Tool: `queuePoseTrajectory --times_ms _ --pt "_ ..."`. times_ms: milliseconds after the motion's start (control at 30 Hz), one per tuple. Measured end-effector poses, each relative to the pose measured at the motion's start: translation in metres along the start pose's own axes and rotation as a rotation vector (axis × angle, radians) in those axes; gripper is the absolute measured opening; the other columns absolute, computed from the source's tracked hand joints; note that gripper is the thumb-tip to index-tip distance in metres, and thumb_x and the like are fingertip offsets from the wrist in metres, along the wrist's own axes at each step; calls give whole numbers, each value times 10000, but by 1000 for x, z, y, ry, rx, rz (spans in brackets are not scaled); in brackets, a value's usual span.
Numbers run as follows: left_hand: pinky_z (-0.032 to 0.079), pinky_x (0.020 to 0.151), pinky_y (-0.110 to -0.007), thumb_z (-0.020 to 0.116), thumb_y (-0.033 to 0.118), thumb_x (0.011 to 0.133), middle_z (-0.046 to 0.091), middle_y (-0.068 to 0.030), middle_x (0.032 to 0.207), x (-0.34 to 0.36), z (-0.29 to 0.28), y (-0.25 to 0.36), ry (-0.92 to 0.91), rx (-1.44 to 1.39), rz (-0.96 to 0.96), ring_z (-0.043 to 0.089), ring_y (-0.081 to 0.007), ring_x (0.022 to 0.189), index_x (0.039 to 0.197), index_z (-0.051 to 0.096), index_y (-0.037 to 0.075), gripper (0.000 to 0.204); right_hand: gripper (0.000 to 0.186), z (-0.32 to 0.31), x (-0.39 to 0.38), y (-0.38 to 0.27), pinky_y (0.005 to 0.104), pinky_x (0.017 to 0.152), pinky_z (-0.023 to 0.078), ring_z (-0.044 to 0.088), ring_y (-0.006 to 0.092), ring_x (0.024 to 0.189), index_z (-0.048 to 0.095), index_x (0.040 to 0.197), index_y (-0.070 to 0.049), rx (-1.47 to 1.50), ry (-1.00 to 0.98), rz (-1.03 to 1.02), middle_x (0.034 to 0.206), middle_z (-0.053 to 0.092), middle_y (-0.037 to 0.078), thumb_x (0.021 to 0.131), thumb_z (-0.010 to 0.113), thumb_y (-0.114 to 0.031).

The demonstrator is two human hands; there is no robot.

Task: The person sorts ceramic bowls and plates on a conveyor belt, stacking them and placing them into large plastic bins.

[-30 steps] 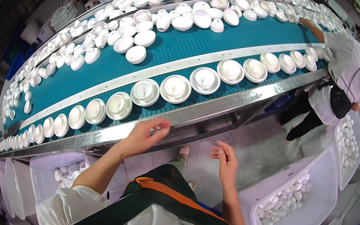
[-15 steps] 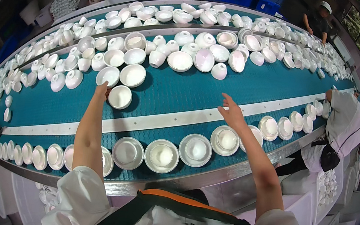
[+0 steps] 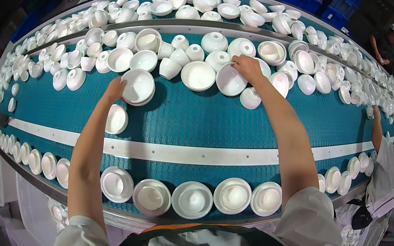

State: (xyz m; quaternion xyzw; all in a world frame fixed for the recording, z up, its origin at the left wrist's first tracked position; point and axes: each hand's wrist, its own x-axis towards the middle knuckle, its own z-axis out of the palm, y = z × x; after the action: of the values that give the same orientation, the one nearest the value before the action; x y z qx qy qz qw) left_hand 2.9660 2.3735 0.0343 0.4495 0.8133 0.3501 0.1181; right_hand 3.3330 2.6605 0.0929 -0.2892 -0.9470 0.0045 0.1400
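My left hand point(image 3: 117, 89) is closed on the rim of a white bowl point(image 3: 138, 85), which sits in another bowl, its edge showing below. A smaller white bowl point(image 3: 117, 119) rests on the teal belt just nearer than that hand. Farther right, my right hand point(image 3: 247, 68) grips the far rim of a tilted white bowl point(image 3: 230, 81) at the front of the bowl cluster. Touching or close to it are an upturned small bowl point(image 3: 250, 98) and a wide open bowl point(image 3: 198, 76). Fingertips of both hands are partly hidden.
A white divider rail point(image 3: 192, 155) runs along the teal belt point(image 3: 192, 117). On the near strip, a row of stacked bowls point(image 3: 192, 199) lines the metal edge. More bowls crowd a farther lane point(image 3: 229, 10). At right, a co-worker in a white top point(image 3: 393, 175) reaches over the belt.
My left hand has brought its bowl right, into the neighbouring one. My right hand, empty and open before, has reached forward and taken a bowl's rim. The view has shifted.
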Motion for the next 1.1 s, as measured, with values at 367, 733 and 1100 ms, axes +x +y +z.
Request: queuePoseTrajectory --times_ms 367,733,1100 --pt "445 713 -374 469 200 876 608 -195 862 -131 83 163 -188 -177 -122 587 -296 809 995 535 -45 281 285 39 29 -61 337 542 542 653 272 630 580 942 93 719 -470 445 895 617 248 749 462 -81" --pt "376 919 -390 284 544 913 501 -129 1224 -216 163 274 -369 -856 -535 471 -225 1117 1272 430 48 630 272 -78 -138 -13 330 616 493 613 221 645 589 931 14 840 -304 -4 767 598 128 810 506 -215" --pt "304 970 -301 426 118 895 470 -117 1212 -250 217 363 -179 -952 -389 429 -194 1123 1293 365 50 409 357 -50 -104 126 359 816 455 530 268 998 577 1093 -101 -2 162 -329 1060 565 118 749 639 -173"
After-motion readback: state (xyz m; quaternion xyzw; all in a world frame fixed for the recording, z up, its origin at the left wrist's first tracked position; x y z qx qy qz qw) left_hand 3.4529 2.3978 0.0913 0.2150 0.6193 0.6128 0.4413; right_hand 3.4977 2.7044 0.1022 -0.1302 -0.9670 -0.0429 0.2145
